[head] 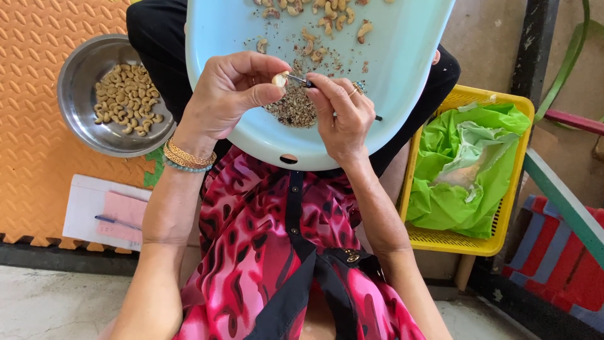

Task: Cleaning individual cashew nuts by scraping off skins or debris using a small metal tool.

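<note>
Head view: the left hand (229,94) pinches a single cashew nut (280,78) between thumb and fingertips, held above the pale blue tray (402,82) on the lap. The right hand (340,113) is closed on a thin metal tool (301,80), its tip touching the nut. A heap of brown skin fragments (292,108) lies on the tray directly below both hands; unpeeled nuts (327,19) lie farther up the tray. A steel bowl (78,82) containing peeled cashews sits on the orange mat (38,38). A yellow basket (497,236) lined with green plastic stands beside the tray.
</note>
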